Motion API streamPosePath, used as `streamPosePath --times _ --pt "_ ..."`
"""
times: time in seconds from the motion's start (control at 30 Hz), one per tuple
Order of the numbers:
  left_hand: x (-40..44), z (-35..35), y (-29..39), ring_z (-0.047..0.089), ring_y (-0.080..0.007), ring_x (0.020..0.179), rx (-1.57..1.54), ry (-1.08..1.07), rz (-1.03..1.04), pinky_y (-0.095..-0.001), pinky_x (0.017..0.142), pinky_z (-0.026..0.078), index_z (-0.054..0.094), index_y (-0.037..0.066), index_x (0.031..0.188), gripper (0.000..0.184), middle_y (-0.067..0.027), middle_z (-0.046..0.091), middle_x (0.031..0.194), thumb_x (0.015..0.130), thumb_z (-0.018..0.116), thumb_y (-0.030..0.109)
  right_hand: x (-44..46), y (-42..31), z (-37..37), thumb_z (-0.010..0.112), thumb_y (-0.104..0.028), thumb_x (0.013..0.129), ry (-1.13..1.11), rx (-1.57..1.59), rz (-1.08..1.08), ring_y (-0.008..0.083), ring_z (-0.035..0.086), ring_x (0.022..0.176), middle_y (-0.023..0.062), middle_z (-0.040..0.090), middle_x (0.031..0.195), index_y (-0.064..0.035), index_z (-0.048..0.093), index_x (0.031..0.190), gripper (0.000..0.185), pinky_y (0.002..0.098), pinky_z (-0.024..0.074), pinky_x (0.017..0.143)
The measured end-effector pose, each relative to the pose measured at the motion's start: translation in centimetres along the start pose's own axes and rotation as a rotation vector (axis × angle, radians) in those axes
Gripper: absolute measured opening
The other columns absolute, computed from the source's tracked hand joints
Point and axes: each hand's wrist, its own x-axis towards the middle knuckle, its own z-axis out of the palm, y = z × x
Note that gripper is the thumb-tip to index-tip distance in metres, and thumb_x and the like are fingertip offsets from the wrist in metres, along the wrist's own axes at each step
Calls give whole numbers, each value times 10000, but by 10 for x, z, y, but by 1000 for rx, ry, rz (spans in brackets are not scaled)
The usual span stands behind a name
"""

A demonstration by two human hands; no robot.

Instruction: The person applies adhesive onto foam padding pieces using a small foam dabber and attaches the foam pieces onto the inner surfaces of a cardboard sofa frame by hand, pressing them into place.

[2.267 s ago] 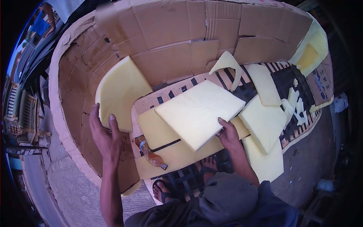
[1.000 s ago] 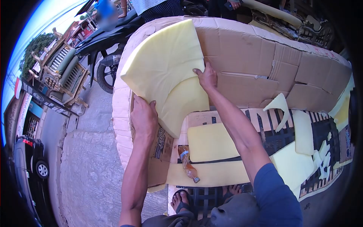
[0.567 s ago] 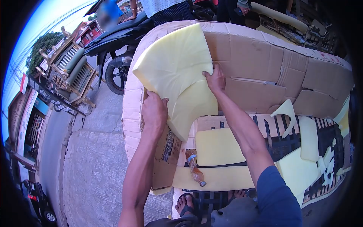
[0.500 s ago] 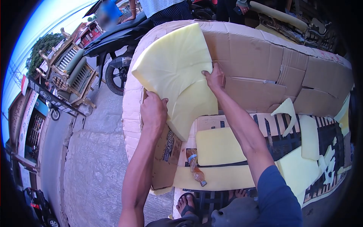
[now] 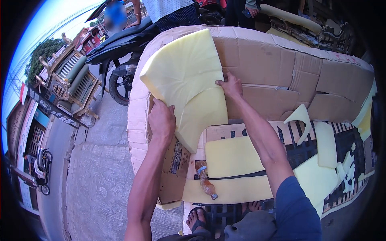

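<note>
A large fan-shaped piece of yellow foam [image 5: 185,72] stands against the curved left end of the cardboard-lined sofa frame [image 5: 257,52]. My left hand [image 5: 162,119] grips its lower left edge, fingers behind the foam. My right hand [image 5: 230,85] is at its right edge, the thumb against the foam and the fingers curled by the cardboard back. Below, a flat foam piece [image 5: 231,156] and a long foam strip [image 5: 229,190] lie on the seat. A bottle of brown liquid [image 5: 206,182] rests across them at their left ends.
Foam offcuts [image 5: 348,170], a curved scrap [image 5: 299,120] and a larger foam sheet [image 5: 315,178] lie on the slatted, strapped seat at the right. Behind the frame are a parked motorcycle [image 5: 124,44] and people. A wooden bench [image 5: 72,76] stands at the left.
Since the earliest frame, my right hand has left the square foam and both hands have come to the fan-shaped foam, which now stands higher. Lately, the hands have barely moved.
</note>
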Motion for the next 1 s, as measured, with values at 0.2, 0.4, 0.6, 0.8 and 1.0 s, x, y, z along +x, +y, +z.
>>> streamPosePath --times 0.2,0.4,0.6,0.8,1.0 --pt "4 6 -8 678 -449 956 -39 19 20 -503 826 536 447 -152 1253 549 -308 666 1060 913 715 186 -15 -4 2 816 -353 779 91 39 -18 370 693 921 172 723 960 -20 658 1042 452 472 525 825" --pt "13 12 -6 676 -456 944 -82 76 71 -519 818 533 470 -68 1141 430 -301 670 1034 903 726 182 -22 -7 11 809 -348 781 192 111 28 360 682 874 159 708 935 -18 650 1002 428 466 523 808" --pt "20 16 -4 684 -447 940 -68 53 42 -514 811 545 468 -63 1127 421 -290 680 1009 905 725 186 -20 5 11 838 -356 770 276 57 94 252 691 797 104 717 868 -20 652 1032 465 386 540 758" --pt "34 16 15 691 -440 953 -20 8 -29 -503 834 555 471 -105 1176 477 -295 686 1006 904 728 191 -2 19 -15 811 -395 796 28 56 51 363 678 940 177 697 984 -5 607 1074 520 472 515 831" --pt "31 11 7 689 -452 957 -10 16 22 -503 842 555 469 -144 1189 514 -300 690 1012 894 734 183 -8 22 6 802 -380 813 169 71 12 379 648 977 190 672 1043 4 611 1074 502 478 506 844"
